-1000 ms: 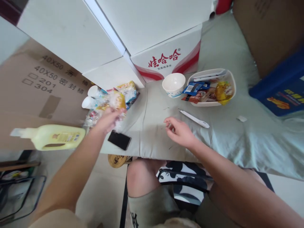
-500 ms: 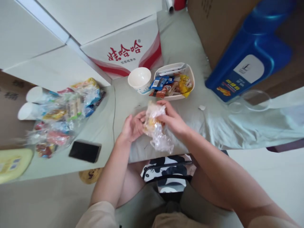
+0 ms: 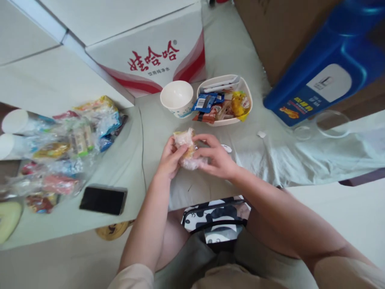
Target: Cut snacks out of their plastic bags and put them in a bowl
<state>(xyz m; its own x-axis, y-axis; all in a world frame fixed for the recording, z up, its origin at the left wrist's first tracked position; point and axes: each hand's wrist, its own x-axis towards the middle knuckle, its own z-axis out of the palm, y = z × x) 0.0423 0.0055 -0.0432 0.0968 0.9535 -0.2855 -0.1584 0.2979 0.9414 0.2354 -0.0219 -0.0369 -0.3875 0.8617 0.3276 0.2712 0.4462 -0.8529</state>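
A crumpled clear plastic bag with something yellowish inside (image 3: 184, 139) is held above the cloth in front of me. My left hand (image 3: 169, 159) grips it from the left, thumb laid across its front. From the other side, the curled fingers of my right hand (image 3: 219, 159) press on the bag's right and lower part. What is inside the plastic cannot be made out. Just beyond my hands stand a white paper cup (image 3: 177, 95) and a white tub (image 3: 248, 89) filled with small wrapped snacks. A white oval piece (image 3: 226, 148) lies beside my right hand.
Left on the green cloth (image 3: 129, 160) are a pile of bagged snacks (image 3: 75, 140), two paper cups lying sideways and a black phone (image 3: 104, 199). A large blue bottle (image 3: 319, 76) stands right, near a clear round lid (image 3: 333, 123). A white-and-red carton (image 3: 156, 58) stands behind.
The plastic bag has been bunched up smaller, its hanging lower end gathered in. My left hand, loosely beside it before, now grips it, while my right fingers have shifted lower. The view has shifted slightly.
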